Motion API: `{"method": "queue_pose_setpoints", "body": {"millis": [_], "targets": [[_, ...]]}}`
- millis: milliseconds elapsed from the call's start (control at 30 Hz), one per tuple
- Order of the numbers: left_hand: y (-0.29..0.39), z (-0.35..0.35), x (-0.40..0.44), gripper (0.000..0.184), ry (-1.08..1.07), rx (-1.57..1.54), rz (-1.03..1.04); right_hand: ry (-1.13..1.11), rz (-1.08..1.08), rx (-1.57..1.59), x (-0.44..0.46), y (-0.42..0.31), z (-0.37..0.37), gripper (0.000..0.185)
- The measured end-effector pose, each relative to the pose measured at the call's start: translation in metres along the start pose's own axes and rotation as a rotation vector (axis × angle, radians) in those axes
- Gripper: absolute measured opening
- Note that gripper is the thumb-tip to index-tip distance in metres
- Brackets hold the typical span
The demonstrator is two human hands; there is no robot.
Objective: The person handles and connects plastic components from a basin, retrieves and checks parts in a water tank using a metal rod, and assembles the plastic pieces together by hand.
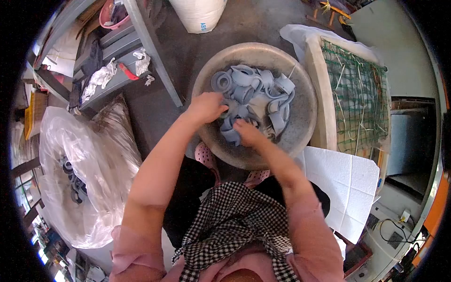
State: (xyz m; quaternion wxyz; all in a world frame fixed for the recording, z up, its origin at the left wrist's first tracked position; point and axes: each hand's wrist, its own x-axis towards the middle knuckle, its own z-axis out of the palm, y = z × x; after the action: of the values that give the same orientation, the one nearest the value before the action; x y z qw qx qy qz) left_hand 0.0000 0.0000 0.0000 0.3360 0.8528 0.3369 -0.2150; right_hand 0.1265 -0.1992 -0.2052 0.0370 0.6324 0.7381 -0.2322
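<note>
Head view shows left hand (206, 109) and right hand (249, 133) with bent fingers among grey-blue parts (242, 94) inside basin (303, 115); tangled pieces could snag (the exact grip, I cannot tell).

Both forearms extend forward and converge. Left hand (206, 108): fingers curled, wrist bent inward. Right hand (249, 132): slightly lower, fingers bent, apart from left.
</note>
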Motion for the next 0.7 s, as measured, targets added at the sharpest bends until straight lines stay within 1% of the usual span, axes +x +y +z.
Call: {"method": "queue_pose_setpoints", "body": {"millis": [67, 100, 133, 167, 200, 233, 267, 300, 333, 367, 400, 433, 500, 533, 567, 633, 667, 700], "targets": [[-0.012, 0.019, 0.005, 0.049, 0.105, 0.043, 0.076, 0.330, -0.030, 0.450, -0.016, 0.006, -0.040, 0.066], [-0.013, 0.013, 0.022, 0.049, 0.149, 0.061, 0.095, 0.367, -0.038, 0.414, -0.008, 0.025, -0.081, 0.066], [-0.014, 0.017, 0.023, 0.056, 0.067, 0.130, 0.100, 0.259, 0.145, 0.590, -0.016, 0.023, -0.117, 0.064], [-0.014, 0.021, 0.023, 0.063, -0.017, 0.197, 0.105, 0.144, 0.329, 0.762, -0.023, 0.026, -0.136, 0.063], [-0.007, 0.026, 0.021, 0.084, -0.091, 0.194, 0.041, 0.136, 0.340, 0.762, -0.027, 0.043, -0.132, 0.063], [-0.004, 0.027, 0.019, 0.084, -0.090, 0.199, 0.045, 0.219, 0.293, 0.962, -0.026, 0.066, -0.125, 0.062], [-0.002, 0.027, 0.014, 0.087, -0.047, 0.191, 0.064, 0.306, 0.238, 1.160, -0.023, 0.080, -0.121, 0.061], [0.003, 0.030, 0.011, 0.091, -0.009, 0.175, 0.086, 0.310, 0.243, 1.157, -0.028, 0.081, -0.131, 0.061], [0.006, 0.031, 0.011, 0.091, -0.008, 0.179, 0.092, 0.314, 0.313, 1.496, -0.035, 0.077, -0.153, 0.053], [0.008, 0.032, 0.012, 0.092, 0.015, -0.023, 0.170, 0.314, 0.379, 1.835, -0.041, 0.072, -0.178, 0.046], [0.010, 0.033, 0.013, 0.093, 0.035, -0.227, 0.248, 0.338, 0.361, 1.743, -0.046, 0.058, -0.204, 0.053], [0.011, 0.037, 0.019, 0.093, 0.037, -0.221, 0.256, 0.349, 0.360, 1.741, -0.045, 0.061, -0.204, 0.053], [0.017, 0.036, 0.025, 0.071, 0.200, -0.336, 0.261, 0.302, 0.394, 1.980, -0.039, 0.070, -0.203, 0.052], [0.025, 0.035, 0.019, 0.055, 0.417, -0.375, 0.280, 0.258, 0.345, 2.003, -0.038, 0.070, -0.204, 0.051], [0.031, 0.027, 0.018, 0.055, 0.417, -0.372, 0.288, 0.267, 0.343, 2.002, -0.038, 0.071, -0.204, 0.051], [0.051, 0.000, 0.005, 0.049, 0.214, -0.478, 0.175, 0.335, 0.273, 2.029, -0.042, 0.058, -0.226, 0.050], [0.058, -0.005, 0.001, 0.049, 0.214, -0.478, 0.181, 0.321, 0.290, 1.973, -0.044, 0.060, -0.233, 0.053], [0.064, -0.007, -0.003, 0.049, 0.260, -0.521, 0.263, 0.323, 0.293, 1.973, -0.045, 0.067, -0.233, 0.053]]}}
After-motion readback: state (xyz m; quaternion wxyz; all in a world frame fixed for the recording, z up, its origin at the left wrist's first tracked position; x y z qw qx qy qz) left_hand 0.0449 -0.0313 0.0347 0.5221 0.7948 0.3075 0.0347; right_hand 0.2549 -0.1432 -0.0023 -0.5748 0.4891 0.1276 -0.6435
